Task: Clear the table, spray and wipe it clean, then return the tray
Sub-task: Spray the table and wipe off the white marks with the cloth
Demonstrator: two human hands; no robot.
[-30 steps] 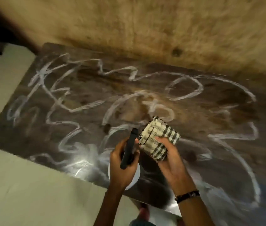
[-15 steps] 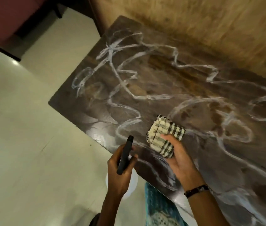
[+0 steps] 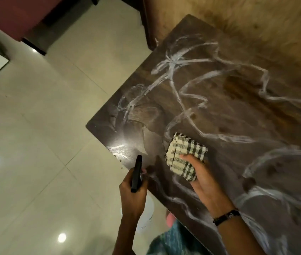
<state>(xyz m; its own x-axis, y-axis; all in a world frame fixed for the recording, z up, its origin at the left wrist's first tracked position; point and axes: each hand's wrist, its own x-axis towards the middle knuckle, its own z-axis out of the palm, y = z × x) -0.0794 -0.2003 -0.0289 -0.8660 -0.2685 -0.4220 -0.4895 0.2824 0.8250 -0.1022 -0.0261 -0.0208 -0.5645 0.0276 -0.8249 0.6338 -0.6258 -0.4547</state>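
A dark bracelet [image 3: 226,216] is worn on the right wrist; both forearms are bare; teal patterned clothing [image 3: 171,242] is worn below.

The spray bottle [image 3: 147,208] is mostly hidden behind the left hand [image 3: 132,196], which covers its neck so that only the black trigger head above the fingers and a pale sliver of the body below the table [image 3: 219,111] edge can be seen; whatever is printed on that body is too small and dim to read. The table itself runs out of the picture at the right and bottom edges, and its far side against the wall is smeared by motion blur. The folded checked cloth [image 3: 185,156] has its near end covered by the fingers of the right hand [image 3: 204,178].
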